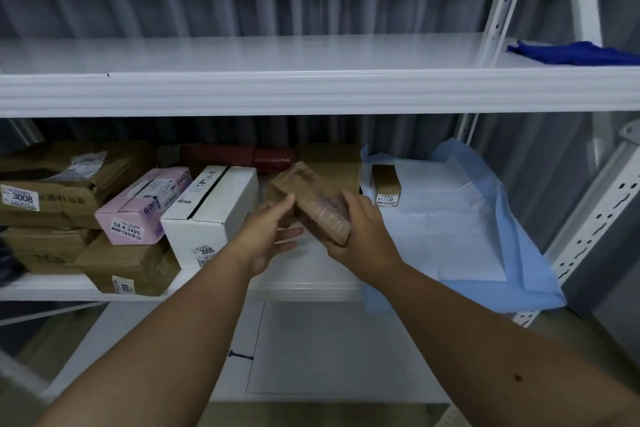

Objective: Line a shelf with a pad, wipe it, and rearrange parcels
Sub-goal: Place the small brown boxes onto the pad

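Right hand grips a tilted brown parcel above the middle shelf; left hand, fingers spread, touches its near side. Blue pad lines the shelf's right end, carrying one small box.

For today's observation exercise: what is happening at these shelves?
A person holds a small brown parcel in front of the middle shelf. The right hand grips it; the left hand touches its other side. A blue pad lines the shelf's right end, with one small box on it. Other parcels crowd the left.
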